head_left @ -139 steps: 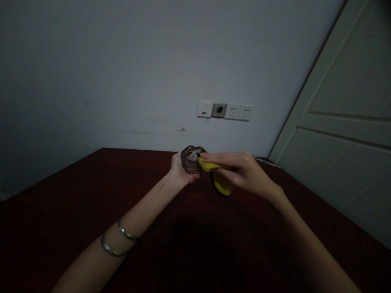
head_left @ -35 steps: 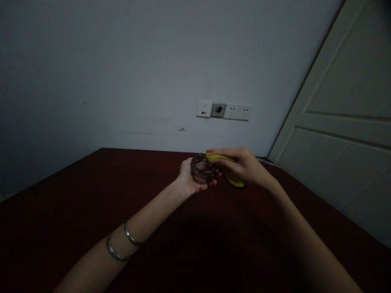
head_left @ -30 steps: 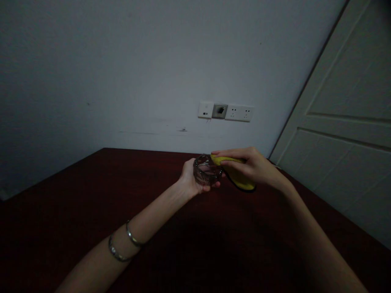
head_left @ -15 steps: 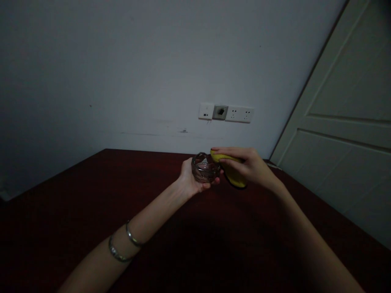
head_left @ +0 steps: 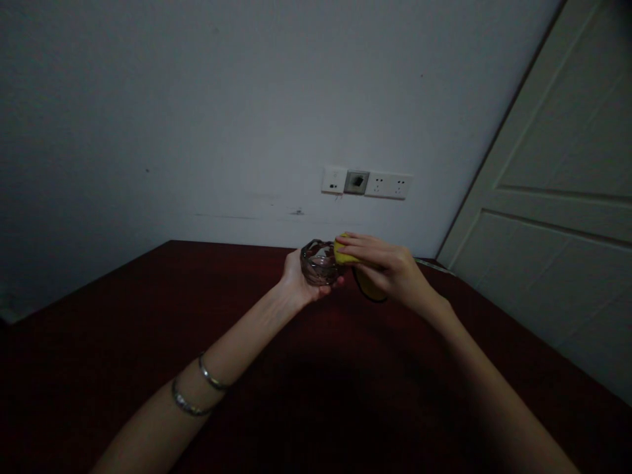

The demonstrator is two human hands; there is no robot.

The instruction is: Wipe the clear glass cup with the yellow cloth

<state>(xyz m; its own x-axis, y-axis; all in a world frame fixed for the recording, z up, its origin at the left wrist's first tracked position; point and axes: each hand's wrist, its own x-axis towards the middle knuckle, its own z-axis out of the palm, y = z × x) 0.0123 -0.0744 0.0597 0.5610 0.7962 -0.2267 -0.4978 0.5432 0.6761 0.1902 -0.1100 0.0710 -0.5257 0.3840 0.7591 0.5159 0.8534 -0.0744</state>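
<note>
My left hand (head_left: 301, 283) holds a small tinted glass bowl (head_left: 320, 270) with a faceted side, its mouth facing up and slightly tilted. The fingers wrap beneath and behind the glass. In my right hand (head_left: 385, 263) is a yellow cloth (head_left: 344, 251) with a dark edge, pinched between thumb and fingers. The cloth meets the right side of the bowl's rim, and its lower part hangs below my palm. Two silver bangles (head_left: 190, 403) circle my left forearm.
A dark red table (head_left: 148, 316) spreads under both arms. Behind it stands a pale wall (head_left: 222, 118) with a row of sockets (head_left: 388, 185). At the right is a white panelled door (head_left: 557, 197).
The glass bowl and my left hand have shifted a little left and up. My right hand has followed left with the cloth, its fingers now covering more of it.
</note>
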